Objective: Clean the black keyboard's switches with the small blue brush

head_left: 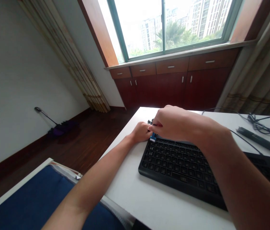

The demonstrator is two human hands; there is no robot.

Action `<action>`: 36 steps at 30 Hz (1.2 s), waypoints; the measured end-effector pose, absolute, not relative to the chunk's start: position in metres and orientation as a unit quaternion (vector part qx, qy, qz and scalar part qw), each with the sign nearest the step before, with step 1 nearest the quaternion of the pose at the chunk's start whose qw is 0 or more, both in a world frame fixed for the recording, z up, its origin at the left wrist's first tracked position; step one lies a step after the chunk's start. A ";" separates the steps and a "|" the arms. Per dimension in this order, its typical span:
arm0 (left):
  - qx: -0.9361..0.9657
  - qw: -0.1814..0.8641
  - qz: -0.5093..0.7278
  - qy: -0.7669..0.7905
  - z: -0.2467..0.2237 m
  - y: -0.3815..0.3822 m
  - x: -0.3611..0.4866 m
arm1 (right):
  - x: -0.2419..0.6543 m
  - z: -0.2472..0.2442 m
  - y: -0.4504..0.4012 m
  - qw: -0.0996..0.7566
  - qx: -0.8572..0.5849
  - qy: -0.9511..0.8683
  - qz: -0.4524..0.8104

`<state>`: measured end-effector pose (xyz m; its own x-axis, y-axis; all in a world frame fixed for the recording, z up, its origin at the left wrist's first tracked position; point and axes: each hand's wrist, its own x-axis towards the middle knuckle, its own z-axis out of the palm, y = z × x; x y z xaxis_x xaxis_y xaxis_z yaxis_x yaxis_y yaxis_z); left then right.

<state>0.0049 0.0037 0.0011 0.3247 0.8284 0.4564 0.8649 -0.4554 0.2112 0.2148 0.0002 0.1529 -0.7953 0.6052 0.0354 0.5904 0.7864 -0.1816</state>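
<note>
Small blue-and-black part (pixel 152 134), long axis running near to far, shown pinched under fingers of right hand (pixel 173 124) at far edge of black keyboard (pixel 178 169) on white table (pixel 130 188); left hand (pixel 140 132) curled just left, contact unclear.

Small blue-and-black object (pixel 152 134): mostly hidden under the right hand (pixel 173 124), too small to identify. Fingertips of left hand (pixel 139 132) also hidden there. Far edge of keyboard (pixel 178 163) covered; black object (pixel 266 163) cut off by right frame edge.
</note>
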 end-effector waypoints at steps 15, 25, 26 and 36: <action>-0.819 0.041 -0.240 -0.519 0.002 0.002 0.006 | 0.209 0.157 -0.005 0.000 -0.327 -0.944 0.048; -0.828 0.047 -0.242 -0.503 0.002 0.002 0.003 | 0.227 0.160 -0.004 0.026 -0.325 -0.939 0.105; -0.829 0.047 -0.241 -0.502 0.002 0.003 0.004 | 0.225 0.158 -0.003 0.020 -0.328 -0.939 0.104; -0.822 0.059 -0.242 -0.512 -0.001 0.005 0.004 | 0.210 0.147 -0.003 0.014 -0.299 -0.951 0.079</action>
<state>0.0036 0.0053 -0.0008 0.3583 0.8134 0.4583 0.8705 -0.4684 0.1507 0.2096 -0.0028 0.1472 -0.8205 0.5712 -0.0212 0.5669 0.8084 -0.1583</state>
